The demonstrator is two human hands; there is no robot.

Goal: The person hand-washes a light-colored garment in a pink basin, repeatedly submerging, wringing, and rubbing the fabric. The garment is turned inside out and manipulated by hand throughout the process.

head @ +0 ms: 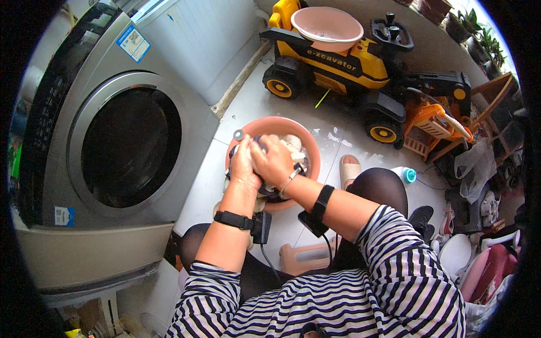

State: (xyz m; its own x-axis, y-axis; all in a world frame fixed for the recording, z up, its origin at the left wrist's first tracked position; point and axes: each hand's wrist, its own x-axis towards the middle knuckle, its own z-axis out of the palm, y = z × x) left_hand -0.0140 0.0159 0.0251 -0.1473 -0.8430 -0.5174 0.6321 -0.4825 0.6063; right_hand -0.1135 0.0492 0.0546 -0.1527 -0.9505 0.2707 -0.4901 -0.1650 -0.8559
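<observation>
A round pink plastic basin (313,158) stands on the tiled floor before me, holding wet dark and cream-coloured clothes (294,148). My left hand (244,164) and my right hand (272,160) press together over the basin's left half. Both are closed on a piece of wet fabric, which they largely hide; a dark part shows between the fingers. A small round grey-and-white disc (239,134) lies at the basin's upper left rim. Black straps with boxes sit on both forearms, and a bracelet is on the right wrist.
A front-loading washing machine (131,145) stands at left. Beyond the basin is a yellow-and-black toy excavator (338,63) carrying a second pink basin (327,27). A bottle with a teal cap (409,175) lies right of my knee. A pink plastic stool (291,257) is below me; shoes (422,219) are at right.
</observation>
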